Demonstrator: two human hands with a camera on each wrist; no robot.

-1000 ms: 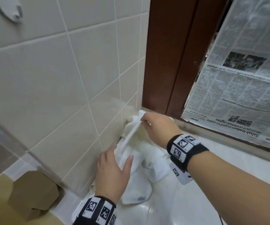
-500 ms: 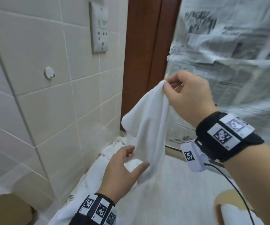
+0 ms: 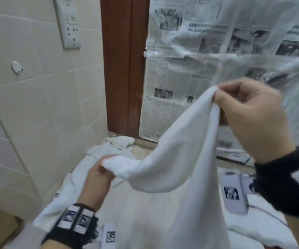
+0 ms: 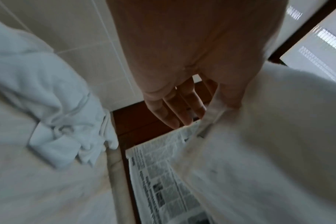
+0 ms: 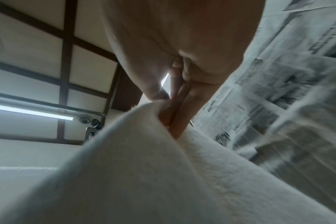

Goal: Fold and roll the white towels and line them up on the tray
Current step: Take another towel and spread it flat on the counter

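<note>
Towel (image 3: 186, 159) now hangs off the worktop, spread between both hands: right hand (image 3: 249, 121) fingers pinch its top corner, left hand (image 3: 98, 178) fingers have caught a lower edge; folding can start.

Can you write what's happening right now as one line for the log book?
step: spreading towel | right hand: pinches top corner of white towel | left hand: holds lower edge | spare towels: heaped by wall

A: Where's the white towel (image 3: 186, 159)?
B: In the air, right of the wall socket (image 3: 69, 24). The right hand (image 3: 251, 119) pinches its top corner; the left hand (image 3: 98, 178), below the socket, grips another edge.
A: Anything beneath?
B: Crumpled towels (image 3: 112, 146).
</note>
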